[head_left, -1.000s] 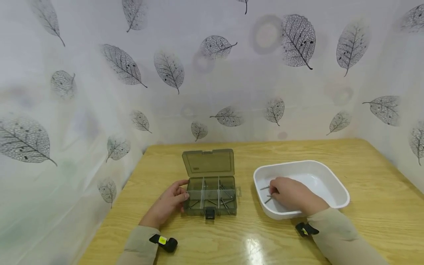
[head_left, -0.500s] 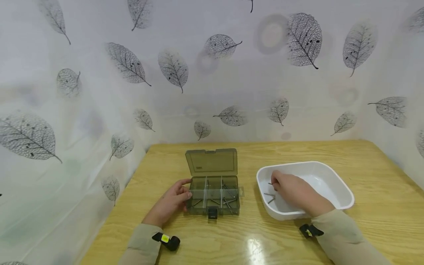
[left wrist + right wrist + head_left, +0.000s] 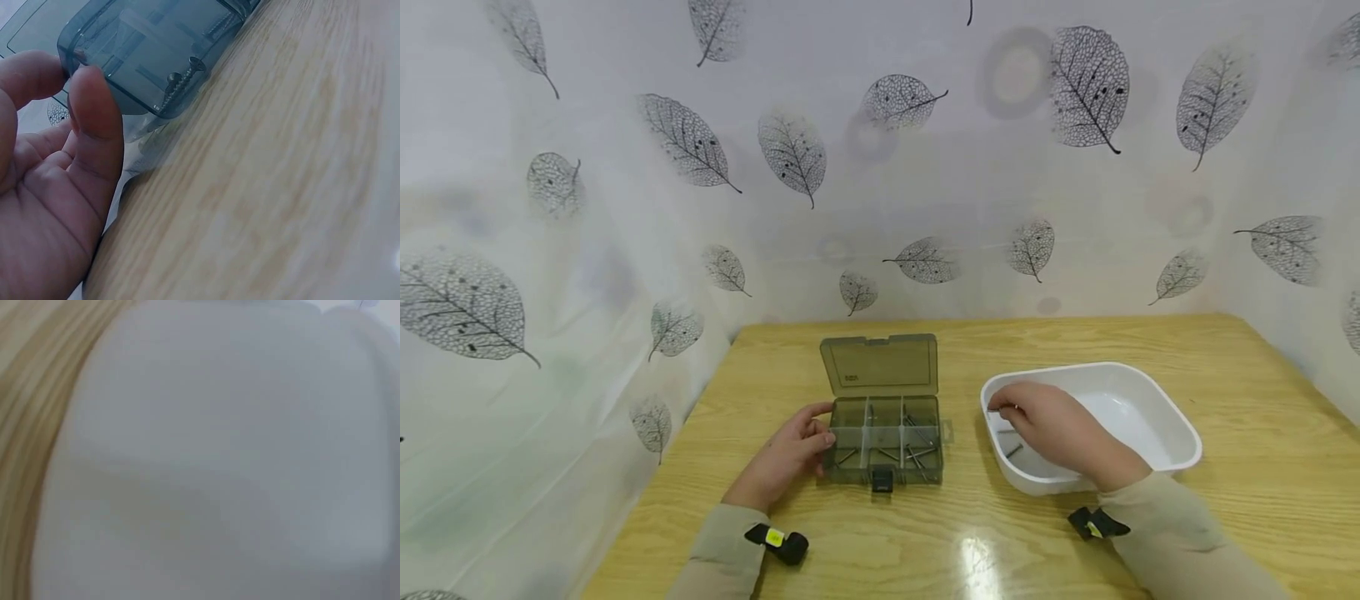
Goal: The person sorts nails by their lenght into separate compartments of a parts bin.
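Observation:
A smoky see-through compartment box point(image 3: 850, 477) stands on the table with its lid point(image 3: 887, 367) raised. Screws point(image 3: 917, 457) lie in several of its sections. In the left wrist view, threads and heads of screws point(image 3: 181, 84) show through the box wall. My left hand point(image 3: 788, 457) holds the box's left side between thumb and fingers. Over the left end of a white tray point(image 3: 1120, 412), my right hand point(image 3: 1056, 423) pinches a screw point(image 3: 993, 409), mostly hidden by the fingers. Another screw point(image 3: 1014, 451) lies on the tray floor. Only the blurred tray point(image 3: 219, 394) fills the right wrist view.
The wooden table point(image 3: 887, 542) reaches back to a pale curtain point(image 3: 962, 192) with a leaf print, which also hangs on both sides. A strip of bare wood separates box and tray. A black latch point(image 3: 882, 479) sits on the box front.
My right hand has shifted within the tray toward its left rim, lifting a screw from among the others. My left hand and the box stay in place; the head view has shifted slightly.

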{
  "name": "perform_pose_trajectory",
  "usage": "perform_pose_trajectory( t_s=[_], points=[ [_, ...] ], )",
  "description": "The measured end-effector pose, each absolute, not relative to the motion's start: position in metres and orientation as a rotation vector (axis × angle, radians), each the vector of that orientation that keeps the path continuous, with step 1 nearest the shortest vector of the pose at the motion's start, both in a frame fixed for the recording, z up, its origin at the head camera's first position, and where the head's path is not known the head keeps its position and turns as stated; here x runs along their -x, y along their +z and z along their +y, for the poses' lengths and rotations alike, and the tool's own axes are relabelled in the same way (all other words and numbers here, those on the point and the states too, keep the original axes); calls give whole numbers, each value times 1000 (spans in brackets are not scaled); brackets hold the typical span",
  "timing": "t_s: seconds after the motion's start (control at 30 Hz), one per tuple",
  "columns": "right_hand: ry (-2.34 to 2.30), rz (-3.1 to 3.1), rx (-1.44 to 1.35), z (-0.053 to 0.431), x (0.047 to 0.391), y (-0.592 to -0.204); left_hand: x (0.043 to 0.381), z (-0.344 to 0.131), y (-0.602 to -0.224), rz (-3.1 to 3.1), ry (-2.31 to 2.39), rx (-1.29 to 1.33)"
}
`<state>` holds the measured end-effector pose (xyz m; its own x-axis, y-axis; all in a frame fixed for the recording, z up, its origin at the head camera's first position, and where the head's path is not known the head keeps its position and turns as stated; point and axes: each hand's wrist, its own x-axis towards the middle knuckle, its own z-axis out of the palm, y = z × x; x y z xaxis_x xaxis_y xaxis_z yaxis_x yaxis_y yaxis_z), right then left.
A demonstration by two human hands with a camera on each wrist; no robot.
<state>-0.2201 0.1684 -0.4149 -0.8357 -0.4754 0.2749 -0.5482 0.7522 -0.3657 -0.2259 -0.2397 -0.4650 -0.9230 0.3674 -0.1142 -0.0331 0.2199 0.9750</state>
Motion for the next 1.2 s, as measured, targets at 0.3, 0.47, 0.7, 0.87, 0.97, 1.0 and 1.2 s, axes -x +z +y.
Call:
perform_pose_trajectory(
  t_s=[0.3, 0.47, 0.7, 0.87, 0.97, 1.0, 1.2],
  points=[
    [748, -2771, -921, 134, 218, -405, 225, -239, -466, 2179, 1754, -265],
    [748, -2749, -981, 112, 220, -402, 225, -239, -465, 2186, 1749, -270],
    [689, -2715, -1088, 77, 224, -398, 226, -239, -464, 2178, 1741, -258],
    [613, -2738, -1144, 48, 228, -394, 227, -240, -465, 2177, 1744, -250],
    [555, -2766, -1161, 33, 233, -394, 227, -239, -465, 2173, 1750, -251],
    [543, -2771, -1172, 28, 235, -393, 227, -239, -465, 2173, 1749, -253],
    [494, -2804, -1217, 2, 245, -388, 225, -239, -463, 2160, 1752, -265]
  ],
)
